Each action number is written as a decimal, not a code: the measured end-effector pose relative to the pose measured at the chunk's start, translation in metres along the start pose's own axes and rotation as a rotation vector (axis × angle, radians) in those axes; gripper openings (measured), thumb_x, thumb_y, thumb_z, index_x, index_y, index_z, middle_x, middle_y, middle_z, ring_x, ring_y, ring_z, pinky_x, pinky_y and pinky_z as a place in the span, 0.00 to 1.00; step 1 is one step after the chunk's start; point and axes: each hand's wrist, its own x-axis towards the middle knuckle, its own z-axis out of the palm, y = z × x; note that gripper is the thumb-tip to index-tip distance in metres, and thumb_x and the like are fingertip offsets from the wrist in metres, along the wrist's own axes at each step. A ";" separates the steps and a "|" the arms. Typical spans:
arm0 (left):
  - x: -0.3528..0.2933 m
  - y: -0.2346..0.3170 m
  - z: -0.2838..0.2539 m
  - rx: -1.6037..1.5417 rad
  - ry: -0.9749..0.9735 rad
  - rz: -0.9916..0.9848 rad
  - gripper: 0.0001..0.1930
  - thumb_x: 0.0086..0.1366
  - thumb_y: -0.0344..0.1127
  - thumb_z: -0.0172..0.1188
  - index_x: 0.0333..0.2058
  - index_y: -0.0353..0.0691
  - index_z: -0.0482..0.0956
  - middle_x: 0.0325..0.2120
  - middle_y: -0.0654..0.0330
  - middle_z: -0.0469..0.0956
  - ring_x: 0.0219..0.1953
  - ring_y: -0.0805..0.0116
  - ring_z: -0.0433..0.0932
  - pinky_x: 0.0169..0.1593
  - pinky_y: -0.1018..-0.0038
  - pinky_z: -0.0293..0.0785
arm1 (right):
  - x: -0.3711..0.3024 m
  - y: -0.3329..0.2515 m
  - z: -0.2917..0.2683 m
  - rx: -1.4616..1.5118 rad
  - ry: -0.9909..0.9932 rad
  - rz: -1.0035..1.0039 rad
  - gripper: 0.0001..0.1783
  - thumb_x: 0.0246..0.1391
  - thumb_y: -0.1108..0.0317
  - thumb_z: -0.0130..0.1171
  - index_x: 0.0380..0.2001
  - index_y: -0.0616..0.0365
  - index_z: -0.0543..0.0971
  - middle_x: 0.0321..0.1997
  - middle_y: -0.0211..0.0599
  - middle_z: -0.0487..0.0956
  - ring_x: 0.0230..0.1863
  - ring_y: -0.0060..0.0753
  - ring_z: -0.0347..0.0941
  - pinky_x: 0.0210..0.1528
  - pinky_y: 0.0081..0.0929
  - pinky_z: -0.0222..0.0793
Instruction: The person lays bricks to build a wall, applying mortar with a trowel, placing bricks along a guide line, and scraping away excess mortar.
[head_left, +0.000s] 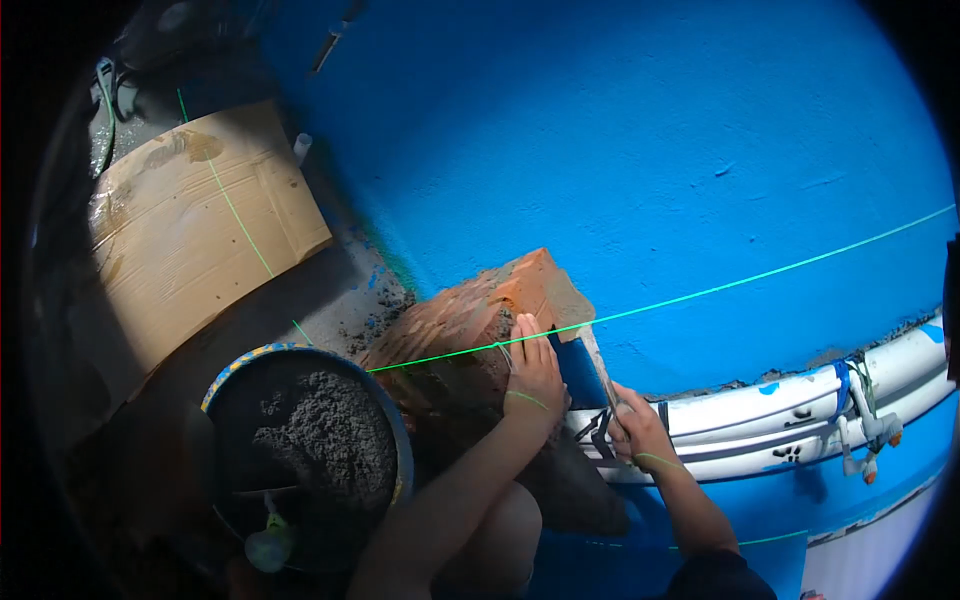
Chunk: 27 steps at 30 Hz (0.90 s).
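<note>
My left hand point(537, 368) lies against the near side of a red brick stack point(455, 310), its fingers stretched out toward the top. My right hand point(642, 430) is closed round the handle of a trowel point(600, 365), whose thin, mortar-smeared blade shows almost edge-on. The blade rises to the stack's right end, where grey mortar point(567, 300) coats the brick. A green laser line crosses the bricks near my left fingertips. Left of my left forearm stands a round bucket point(403, 450) with grey mortar mix point(335, 435) in it.
White pipes point(750, 420) with valves run along the blue wall point(650, 150) at the right, close to my right hand. A cardboard sheet point(200, 220) covers floor at the left. A pale greenish object point(270, 545) is at the bucket's near side.
</note>
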 end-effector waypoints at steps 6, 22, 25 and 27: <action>0.004 0.003 0.010 0.021 -0.152 -0.002 0.46 0.64 0.61 0.50 0.64 0.23 0.54 0.67 0.33 0.47 0.70 0.35 0.41 0.70 0.43 0.34 | -0.003 0.001 0.022 -0.079 0.074 -0.084 0.24 0.66 0.60 0.45 0.64 0.49 0.65 0.23 0.29 0.66 0.22 0.20 0.60 0.23 0.20 0.57; 0.004 -0.001 0.003 0.043 -0.274 0.041 0.37 0.71 0.54 0.41 0.66 0.27 0.53 0.68 0.35 0.44 0.70 0.33 0.39 0.70 0.41 0.30 | 0.008 -0.085 -0.012 -0.578 0.205 -0.179 0.20 0.66 0.58 0.49 0.58 0.51 0.70 0.19 0.31 0.71 0.16 0.22 0.63 0.18 0.24 0.59; 0.000 -0.001 0.010 0.029 -0.167 0.024 0.38 0.67 0.53 0.46 0.65 0.25 0.56 0.67 0.34 0.49 0.70 0.32 0.43 0.69 0.41 0.33 | 0.058 -0.159 -0.009 -1.113 0.260 -0.525 0.18 0.65 0.56 0.52 0.48 0.57 0.76 0.25 0.43 0.78 0.28 0.36 0.76 0.31 0.36 0.70; 0.003 0.012 0.007 0.007 -0.173 0.062 0.37 0.69 0.53 0.44 0.65 0.26 0.56 0.67 0.35 0.48 0.70 0.33 0.42 0.69 0.41 0.32 | 0.106 -0.198 -0.038 -1.334 0.288 -0.665 0.18 0.64 0.53 0.52 0.43 0.54 0.80 0.31 0.46 0.81 0.35 0.46 0.79 0.36 0.41 0.72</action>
